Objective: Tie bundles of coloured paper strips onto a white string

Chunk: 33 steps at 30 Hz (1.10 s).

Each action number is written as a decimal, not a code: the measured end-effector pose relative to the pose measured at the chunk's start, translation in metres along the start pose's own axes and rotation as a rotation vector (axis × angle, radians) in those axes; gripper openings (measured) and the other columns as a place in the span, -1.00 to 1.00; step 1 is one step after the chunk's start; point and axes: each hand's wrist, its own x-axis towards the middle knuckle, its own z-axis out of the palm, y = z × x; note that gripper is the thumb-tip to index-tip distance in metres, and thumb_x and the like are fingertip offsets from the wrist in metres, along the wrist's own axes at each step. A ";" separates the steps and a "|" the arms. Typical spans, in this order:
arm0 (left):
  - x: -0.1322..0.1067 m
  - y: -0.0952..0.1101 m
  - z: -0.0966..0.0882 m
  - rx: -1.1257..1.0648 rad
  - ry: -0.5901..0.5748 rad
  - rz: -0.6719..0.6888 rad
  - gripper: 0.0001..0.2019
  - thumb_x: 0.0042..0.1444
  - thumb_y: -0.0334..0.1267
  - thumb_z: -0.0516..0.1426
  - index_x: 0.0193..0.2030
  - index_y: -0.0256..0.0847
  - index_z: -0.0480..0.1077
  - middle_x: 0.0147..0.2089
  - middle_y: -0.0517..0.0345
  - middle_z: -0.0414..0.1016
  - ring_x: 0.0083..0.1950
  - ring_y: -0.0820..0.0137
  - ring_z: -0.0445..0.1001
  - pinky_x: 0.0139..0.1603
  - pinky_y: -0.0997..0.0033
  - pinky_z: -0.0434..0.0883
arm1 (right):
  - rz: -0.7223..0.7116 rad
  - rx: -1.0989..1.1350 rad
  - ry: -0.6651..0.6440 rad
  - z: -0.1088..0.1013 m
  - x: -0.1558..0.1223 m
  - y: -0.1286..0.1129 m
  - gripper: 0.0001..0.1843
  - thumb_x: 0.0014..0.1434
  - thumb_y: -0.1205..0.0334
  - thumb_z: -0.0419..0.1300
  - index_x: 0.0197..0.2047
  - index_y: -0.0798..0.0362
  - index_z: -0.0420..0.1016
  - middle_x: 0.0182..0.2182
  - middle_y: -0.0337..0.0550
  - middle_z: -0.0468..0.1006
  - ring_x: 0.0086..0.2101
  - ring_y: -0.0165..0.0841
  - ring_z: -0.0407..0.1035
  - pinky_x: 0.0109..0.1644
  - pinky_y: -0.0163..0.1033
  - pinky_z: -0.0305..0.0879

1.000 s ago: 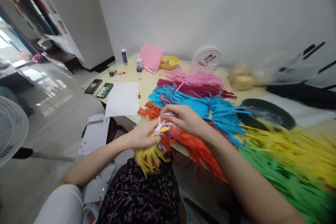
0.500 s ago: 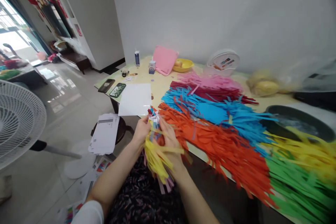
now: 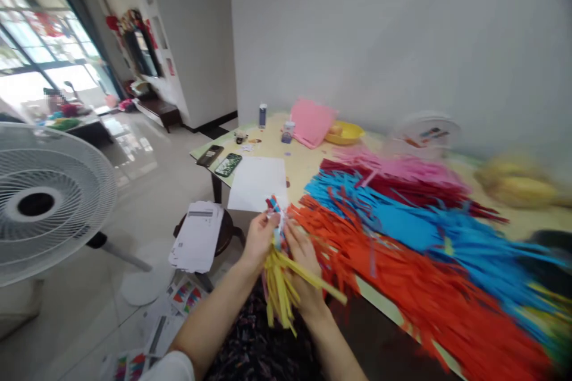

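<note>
The pale yellow surface (image 3: 302, 168) carries a white sheet (image 3: 257, 183), taken here as the reference point. Right of the sheet lies a long orange fringed bundle (image 3: 415, 286), partly overhanging the near edge; a blue fringed bundle (image 3: 402, 223) lies farther right of the sheet, behind the orange one. Both forearms extend forward from the near side, converging just short of the sheet's near edge. The left hand (image 3: 259, 239) is bent inward, thumb and fingers closed in a pinch on the upper part of a multicoloured tassel. The right hand (image 3: 304, 253) is set opposite, fingers partly extended and laid against the tassel's other side; its thumb is hidden, so whether it grips cannot be told. The tassel (image 3: 277, 289) hangs between the hands, near the sheet's near right corner, its yellow strips falling below the fingers and one strip crossing the right hand. A white tie (image 3: 282, 214) shows at its top, between the fingertips.
</note>
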 end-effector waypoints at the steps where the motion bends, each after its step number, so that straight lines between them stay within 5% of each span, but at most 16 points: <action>1: 0.003 -0.003 0.001 -0.009 0.014 0.007 -0.51 -0.21 0.07 0.39 -0.35 -0.36 0.47 -0.41 0.06 0.57 -0.35 0.39 0.54 -0.32 0.49 0.41 | -0.023 -0.006 0.014 0.001 -0.002 0.001 -0.41 0.37 0.27 -0.02 0.43 -0.05 0.03 0.26 0.04 0.33 0.22 -0.14 0.25 0.19 0.03 0.33; 7: 0.020 -0.011 0.001 -0.074 0.111 0.067 -0.51 -0.25 0.10 0.39 -0.49 -0.36 0.44 -0.60 0.16 0.45 -0.59 0.51 0.40 -0.49 0.52 0.32 | -0.124 -0.008 -0.004 0.005 -0.009 0.010 -0.38 0.37 0.27 -0.01 0.45 0.01 -0.01 0.29 0.05 0.28 0.23 -0.09 0.22 0.22 0.03 0.25; 13: 0.044 -0.002 -0.016 -0.207 0.130 0.001 -0.48 -0.26 0.07 0.39 -0.35 -0.36 0.44 -0.54 0.02 0.52 -0.43 0.22 0.57 -0.34 0.32 0.46 | -0.254 -0.139 -0.064 0.025 0.002 0.035 -0.31 0.32 0.23 0.01 0.47 -0.02 -0.09 0.16 0.02 0.44 0.23 0.01 0.17 0.15 0.12 0.24; 16: 0.052 0.005 -0.022 -0.312 0.085 -0.048 -0.45 -0.30 -0.02 0.43 -0.22 -0.31 0.40 -0.42 -0.02 0.58 -0.28 0.12 0.61 -0.22 0.21 0.48 | -0.204 -0.046 -0.141 0.032 0.010 0.045 -0.34 0.34 0.21 -0.04 0.47 -0.03 -0.08 0.21 0.01 0.39 0.16 -0.07 0.30 0.13 0.05 0.31; 20: 0.046 0.014 -0.018 -0.229 0.054 0.026 -0.47 -0.21 -0.09 0.42 -0.12 -0.30 0.43 -0.20 -0.04 0.60 -0.19 0.25 0.59 -0.10 0.32 0.43 | -0.081 0.028 -0.110 0.035 0.015 0.054 -0.38 0.34 0.17 -0.01 0.43 -0.03 0.04 0.21 -0.01 0.39 0.12 -0.11 0.36 0.12 0.00 0.34; 23: 0.041 0.013 -0.013 -0.137 0.085 0.083 -0.52 -0.22 -0.16 0.43 -0.15 -0.31 0.48 -0.21 0.02 0.59 -0.21 0.32 0.56 -0.09 0.39 0.41 | -0.103 0.047 -0.054 0.040 0.015 0.057 -0.39 0.33 0.19 0.00 0.42 -0.06 0.06 0.18 -0.01 0.42 0.09 -0.09 0.38 0.11 0.04 0.36; 28: 0.049 0.007 -0.007 -0.128 0.195 0.171 -0.67 -0.22 -0.20 0.40 -0.32 -0.31 0.50 -0.35 0.06 0.59 -0.31 0.34 0.56 -0.17 0.40 0.44 | -0.088 0.027 -0.140 0.041 0.005 0.047 -0.34 0.33 0.21 0.00 0.46 -0.08 -0.05 0.26 0.05 0.31 0.17 -0.01 0.29 0.09 0.16 0.38; 33: 0.062 0.011 0.001 -0.143 0.129 0.080 -0.59 -0.19 -0.16 0.40 -0.20 -0.30 0.50 -0.21 -0.01 0.62 -0.20 0.28 0.58 -0.08 0.33 0.46 | -0.067 0.004 -0.182 0.024 0.020 0.045 -0.42 0.30 0.32 0.02 0.37 -0.13 0.18 0.21 -0.03 0.37 0.18 -0.12 0.29 0.10 0.05 0.40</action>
